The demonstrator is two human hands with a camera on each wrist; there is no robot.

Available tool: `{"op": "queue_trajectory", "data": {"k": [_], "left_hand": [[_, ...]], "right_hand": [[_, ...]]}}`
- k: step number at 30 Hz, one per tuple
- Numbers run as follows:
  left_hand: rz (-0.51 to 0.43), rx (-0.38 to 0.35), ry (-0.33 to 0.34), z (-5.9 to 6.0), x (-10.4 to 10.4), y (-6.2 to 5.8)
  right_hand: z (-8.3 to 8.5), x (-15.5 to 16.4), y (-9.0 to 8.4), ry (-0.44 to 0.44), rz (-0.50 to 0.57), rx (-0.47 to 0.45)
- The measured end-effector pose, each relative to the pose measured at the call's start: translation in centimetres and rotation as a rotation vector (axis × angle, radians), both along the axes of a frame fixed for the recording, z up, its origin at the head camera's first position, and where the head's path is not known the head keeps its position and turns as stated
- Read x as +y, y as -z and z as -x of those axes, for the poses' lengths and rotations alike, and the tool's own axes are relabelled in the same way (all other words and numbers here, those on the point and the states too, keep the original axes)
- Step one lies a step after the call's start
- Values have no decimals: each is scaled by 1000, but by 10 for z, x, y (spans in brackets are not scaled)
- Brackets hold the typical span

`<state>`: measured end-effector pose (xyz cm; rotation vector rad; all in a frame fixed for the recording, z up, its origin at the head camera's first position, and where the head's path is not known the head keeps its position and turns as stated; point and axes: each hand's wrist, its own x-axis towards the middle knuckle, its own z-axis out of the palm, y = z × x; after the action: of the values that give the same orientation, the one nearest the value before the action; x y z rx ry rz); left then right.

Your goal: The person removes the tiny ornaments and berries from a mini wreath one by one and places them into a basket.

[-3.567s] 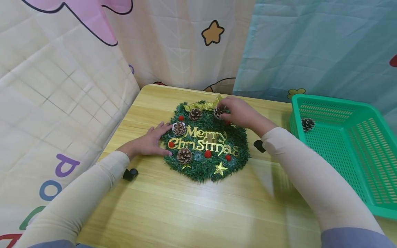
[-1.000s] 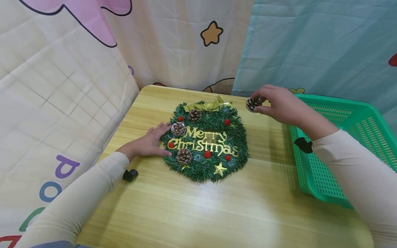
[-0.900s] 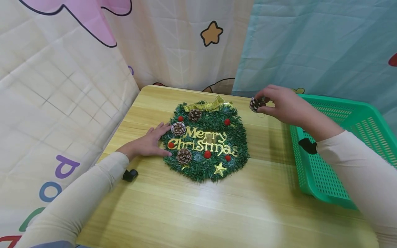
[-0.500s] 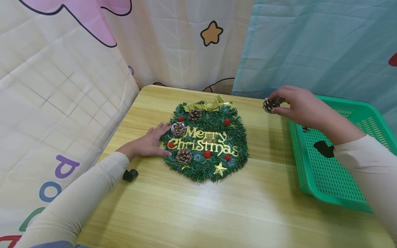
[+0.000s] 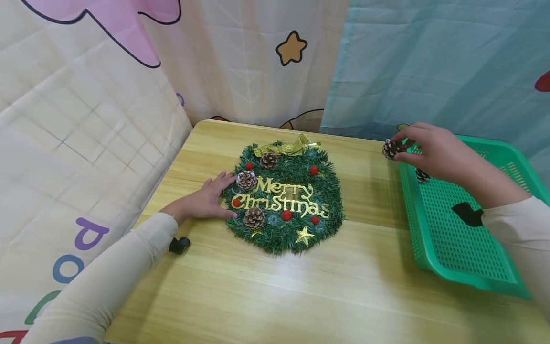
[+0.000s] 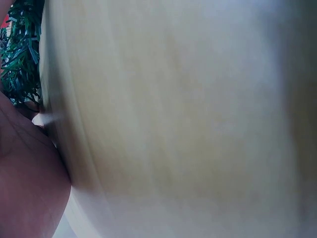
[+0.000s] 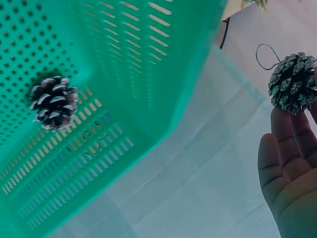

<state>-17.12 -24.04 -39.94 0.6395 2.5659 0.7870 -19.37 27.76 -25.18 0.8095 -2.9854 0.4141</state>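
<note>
A person's right grip (image 5: 444,155), a bare hand, pinches a pine cone (image 5: 392,149) between thumb and fingers. This cone is brown with white tips, and the right wrist view shows a thin string loop (image 7: 256,55) poking out toward 11 o'clock. The cone is held near the green basket (image 5: 455,251), just outside its 10 o'clock corner and apart from it. In that same corner, inside the basket, lies a second pine cone (image 5: 422,176).

The left grip (image 5: 206,199), also a bare hand, has its fingers spread out, with the tips touching the wreath (image 5: 281,237) at 9 o'clock. The wreath is green and fluffy and lies flat on the wooden bench (image 5: 275,301). The held cone is at 2 o'clock from it, and the basket is at 3 o'clock.

Shiny gold words (image 5: 287,203) across the wreath say "Merry Christmas". A gold ribbon (image 5: 281,148) sits at 12 o'clock, and a gold star (image 5: 304,236) at 5 o'clock. Three more cones are on the wreath: a brown cone (image 5: 269,161) at 11 o'clock, a white-tipped cone (image 5: 247,180) at 10 o'clock and a lower cone (image 5: 254,218) at 8 o'clock. Little red balls (image 5: 314,170) dot the green.
</note>
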Motion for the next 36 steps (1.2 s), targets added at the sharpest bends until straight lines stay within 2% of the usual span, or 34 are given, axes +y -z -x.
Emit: {"op": "queue_trajectory", "data": {"k": [14,21,30,36], "left_hand": [[4,4,0,-2,-3,6],[11,7,7,-1,-2,3],[-6,12,8,-1,-1,2],[-6,15,7,-1,-2,2]], "right_hand": [[-1,20,11,45,-25,-30],[-1,35,12,116,-43,-85],[0,60,18,177,-39,-47],[3,76,25,217,-27,-55]]}}
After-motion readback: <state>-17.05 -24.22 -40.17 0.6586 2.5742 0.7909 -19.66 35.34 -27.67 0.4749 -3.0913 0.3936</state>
